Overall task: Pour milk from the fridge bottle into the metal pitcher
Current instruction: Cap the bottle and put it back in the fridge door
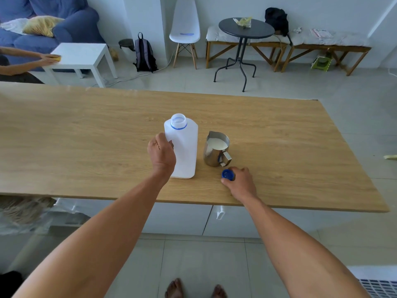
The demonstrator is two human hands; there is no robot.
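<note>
The left hand point(161, 153) is gripping the left edge of the tall white plastic milk bottle point(184, 151), fingers wrapped around its handle side, so the hand is clamped on it. The bottle is standing upright on the long light-oak wooden table point(86, 136), its neck open with a blue ring around the mouth. The right hand point(241, 181) is resting on the table at about five o'clock from the bottle, thumb and fingers pinching the small round blue plastic cap point(227, 175), whose hollow is facing up.

Just beside the bottle, at its three o'clock and not touching it, the shiny stainless-steel pitcher point(216, 151) is sitting upright, holding white milk close to its rim; its handle is pointing toward five o'clock, near the cap. At twelve o'clock beyond the table, a round dark metal bistro table point(246, 29) is standing on the tiled floor.
</note>
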